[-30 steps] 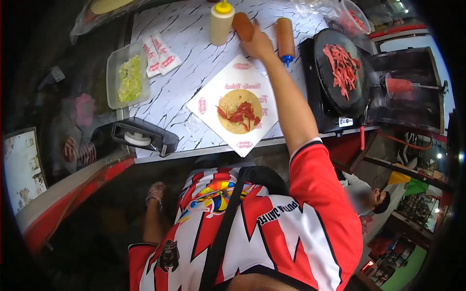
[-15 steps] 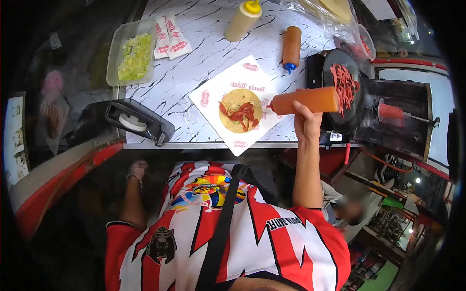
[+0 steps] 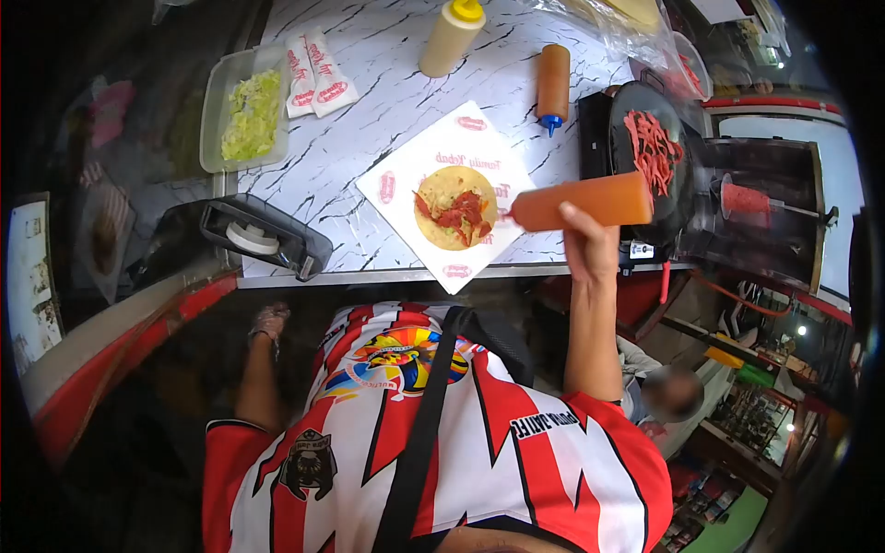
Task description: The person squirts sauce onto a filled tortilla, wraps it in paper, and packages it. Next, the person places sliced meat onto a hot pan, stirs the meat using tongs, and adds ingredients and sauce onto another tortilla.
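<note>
My right hand point(image 3: 590, 244) is wrapped round an orange sauce squeeze bottle point(image 3: 590, 201), which lies nearly level with its tip pointing left. Below that tip and to its left is a round tortilla point(image 3: 442, 238), topped with reddish sauced strips point(image 3: 458, 215) and some pale green bits. The tortilla rests on a square white printed paper sheet point(image 3: 452, 267), one corner of which juts over the counter's front edge. My left hand point(image 3: 270, 321), in a clear plastic glove, hangs low before the counter, holding nothing I can see, fingers loosely apart in dim light.
On the marbled counter point(image 3: 369, 166) are a tub of shredded lettuce point(image 3: 210, 120), folded paper sleeves point(image 3: 319, 78), a cream sauce bottle point(image 3: 450, 41) and a blue-capped bottle point(image 3: 553, 83). A black dispenser point(image 3: 267, 235) stands left. Right is a round griddle point(image 3: 678, 175) with meat strips. A person point(image 3: 668, 392) is behind.
The orange bottle and my right hand have shifted slightly right and down, and the bottle's tip now appears blurred. My left hand has barely moved.
</note>
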A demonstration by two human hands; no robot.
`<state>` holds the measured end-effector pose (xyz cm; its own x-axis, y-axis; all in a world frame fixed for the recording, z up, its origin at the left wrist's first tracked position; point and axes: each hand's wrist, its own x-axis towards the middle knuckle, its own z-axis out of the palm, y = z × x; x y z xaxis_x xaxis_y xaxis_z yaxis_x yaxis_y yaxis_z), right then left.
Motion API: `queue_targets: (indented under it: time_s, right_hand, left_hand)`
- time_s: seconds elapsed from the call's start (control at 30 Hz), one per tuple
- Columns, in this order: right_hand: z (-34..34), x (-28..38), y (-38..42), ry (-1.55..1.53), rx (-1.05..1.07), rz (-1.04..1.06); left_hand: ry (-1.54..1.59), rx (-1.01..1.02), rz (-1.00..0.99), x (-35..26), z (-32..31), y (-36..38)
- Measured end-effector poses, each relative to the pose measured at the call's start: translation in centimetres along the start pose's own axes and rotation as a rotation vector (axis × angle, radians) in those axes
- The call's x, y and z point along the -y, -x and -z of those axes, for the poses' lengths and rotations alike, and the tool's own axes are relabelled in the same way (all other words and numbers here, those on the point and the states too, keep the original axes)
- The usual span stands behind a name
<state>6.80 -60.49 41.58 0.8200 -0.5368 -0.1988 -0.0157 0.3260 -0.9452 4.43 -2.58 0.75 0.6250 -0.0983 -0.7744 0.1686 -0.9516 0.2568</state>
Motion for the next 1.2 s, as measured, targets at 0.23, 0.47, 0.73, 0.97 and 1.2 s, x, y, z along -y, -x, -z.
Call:
queue_targets:
  time_s: [0.23, 0.47, 0.73, 0.97, 1.2]
  right_hand:
    - [0.3, 1.2, 0.0, 0.008, 0.014, 0.102]
    - [-1.0, 1.1, 0.6, 0.05, 0.097, 0.058]
    - [-2.7, 1.4, 0.0, 0.042, 0.113, 0.055]
    - [-3.5, 1.0, -0.6, 0.033, 0.15, 0.072]
    - [-1.4, 1.3, 1.1, 0.091, 0.113, 0.073]
  left_hand:
    - [0.352, 0.086, -0.069, 7.4, -6.4, -3.3]
    - [0.275, -0.016, -0.048, 4.5, -4.9, -2.2]
    - [0.313, -0.011, -0.054, 3.0, -4.7, 0.6]
    - [0.3, 0.05, 0.025, 2.2, -4.3, 2.9]
    - [0.323, 0.009, 0.005, 4.1, -7.4, 0.7]
